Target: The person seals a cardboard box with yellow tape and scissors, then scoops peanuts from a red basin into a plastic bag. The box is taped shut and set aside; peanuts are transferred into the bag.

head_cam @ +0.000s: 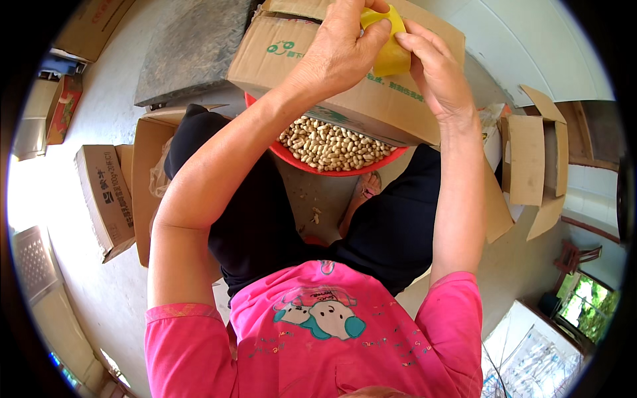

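Note:
My left hand (343, 54) and my right hand (440, 74) are both at the top of the view, over a cardboard box (264, 64). Between them is a glossy yellow strip (390, 57) that looks like packing tape. The left fingers pinch its upper part, while the right thumb and fingers grip its right edge. Green print and drawings mark the box. Below the box, a red basin (338, 172) full of unshelled peanuts (333, 147) shows its near part; the rest is hidden under the box.
Open cardboard boxes stand left (144, 184) and right (527, 154) of my legs. A closer-packed carton (107, 199) with print lies farther left. A dark slab-like surface (189, 49) is at the upper left. Bits of shell (316, 215) lie on the floor between my feet.

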`<action>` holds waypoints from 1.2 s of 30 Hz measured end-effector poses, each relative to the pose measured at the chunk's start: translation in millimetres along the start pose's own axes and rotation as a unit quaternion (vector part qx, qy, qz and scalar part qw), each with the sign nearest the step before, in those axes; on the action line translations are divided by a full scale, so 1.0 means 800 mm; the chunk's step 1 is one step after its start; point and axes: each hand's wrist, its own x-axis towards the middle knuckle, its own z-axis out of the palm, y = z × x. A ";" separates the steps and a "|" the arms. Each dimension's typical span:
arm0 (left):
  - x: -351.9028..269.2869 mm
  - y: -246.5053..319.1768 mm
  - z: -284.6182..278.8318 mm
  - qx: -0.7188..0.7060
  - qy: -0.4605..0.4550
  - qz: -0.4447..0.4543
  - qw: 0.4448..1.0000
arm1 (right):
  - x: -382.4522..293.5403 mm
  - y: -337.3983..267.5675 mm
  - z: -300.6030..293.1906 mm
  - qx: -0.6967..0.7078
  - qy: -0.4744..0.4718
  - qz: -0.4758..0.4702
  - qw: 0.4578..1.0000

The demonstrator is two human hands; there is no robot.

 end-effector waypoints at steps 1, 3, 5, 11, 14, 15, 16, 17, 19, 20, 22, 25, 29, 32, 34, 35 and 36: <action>0.000 -0.001 0.000 0.009 0.000 0.007 1.000 | -0.001 -0.002 0.005 0.008 0.032 0.008 0.999; 0.000 -0.002 0.000 0.027 -0.001 0.020 0.999 | 0.001 0.002 -0.006 0.008 -0.003 -0.003 1.000; -0.001 -0.003 0.000 0.041 0.000 0.028 0.999 | 0.002 0.003 -0.014 -0.012 -0.035 -0.005 0.999; 0.010 -0.016 -0.002 0.143 0.088 0.199 0.966 | -0.003 0.007 0.014 -0.069 0.061 -0.062 0.994; 0.013 0.001 -0.008 0.226 0.102 0.243 0.938 | 0.002 0.008 0.012 -0.099 0.081 -0.083 0.988; 0.010 0.010 -0.009 0.246 0.101 0.237 0.934 | 0.002 0.005 0.015 -0.096 0.086 -0.083 0.988; 0.009 0.015 -0.008 0.247 0.097 0.220 0.939 | 0.002 0.003 0.017 -0.092 0.090 -0.084 0.988; 0.007 0.019 -0.008 0.247 0.093 0.202 0.943 | 0.004 0.003 0.016 -0.091 0.083 -0.080 0.989; 0.006 0.025 -0.008 0.247 0.083 0.175 0.949 | 0.009 0.006 0.014 -0.090 0.067 -0.072 0.991; 0.007 0.028 -0.010 0.246 0.077 0.166 0.952 | 0.010 0.008 0.013 -0.094 0.059 -0.074 0.991; 0.008 0.029 -0.012 0.249 0.066 0.156 0.954 | 0.012 0.010 0.011 -0.104 0.043 -0.074 0.991; 0.010 0.026 -0.013 0.262 0.053 0.158 0.951 | 0.011 0.009 0.012 -0.115 0.049 -0.078 0.989; 0.010 0.001 -0.022 0.291 0.047 0.162 0.942 | 0.008 0.004 0.018 -0.110 0.056 -0.071 0.990; 0.006 0.004 -0.019 0.229 0.048 0.090 0.968 | 0.006 0.002 0.016 -0.081 0.049 -0.057 0.994; 0.006 0.007 -0.019 0.253 0.056 0.126 0.958 | 0.005 -0.001 0.015 -0.079 0.051 -0.051 0.994; 0.008 0.005 -0.022 0.306 0.063 0.199 0.929 | 0.005 -0.001 0.014 -0.083 0.052 -0.053 0.994; 0.010 0.005 -0.023 0.357 0.069 0.269 0.892 | 0.005 0.000 0.015 -0.088 0.053 -0.054 0.993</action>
